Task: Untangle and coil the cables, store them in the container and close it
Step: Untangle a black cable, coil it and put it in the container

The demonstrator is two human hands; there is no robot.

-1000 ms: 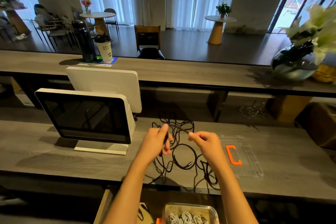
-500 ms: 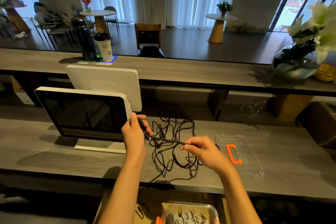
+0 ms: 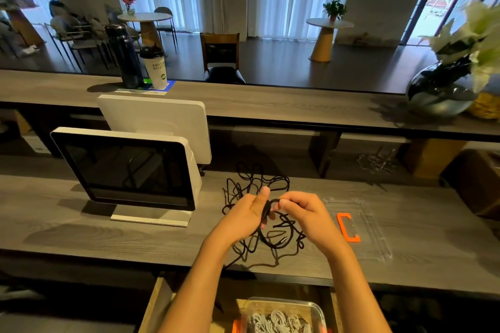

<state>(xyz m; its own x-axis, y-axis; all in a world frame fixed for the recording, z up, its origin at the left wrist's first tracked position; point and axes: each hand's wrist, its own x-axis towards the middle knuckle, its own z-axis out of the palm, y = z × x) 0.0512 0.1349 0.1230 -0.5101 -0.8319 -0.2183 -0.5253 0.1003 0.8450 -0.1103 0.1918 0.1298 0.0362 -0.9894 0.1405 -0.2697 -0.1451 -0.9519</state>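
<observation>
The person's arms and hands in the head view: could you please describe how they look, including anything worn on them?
Both forearms are bare up to the bottom edge of the frame, with no sleeves in view. The left hand and the right hand wear no gloves, and no watch, bracelet or ring shows on either wrist or on the visible fingers. Nothing is marked or taped on them.

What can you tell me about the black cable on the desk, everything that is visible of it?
The black cable is thin, round and matte, probably rubber-coated. Most of it lies as a loose tangle of loops on the grey wooden desk, between the monitor and the clear lid, with strands reaching toward the desk's back edge. One small metal-tipped plug shows near the front. The left hand grips a bundle of strands, and the right hand pinches a loop just beside it, lifted slightly above the pile.
</observation>
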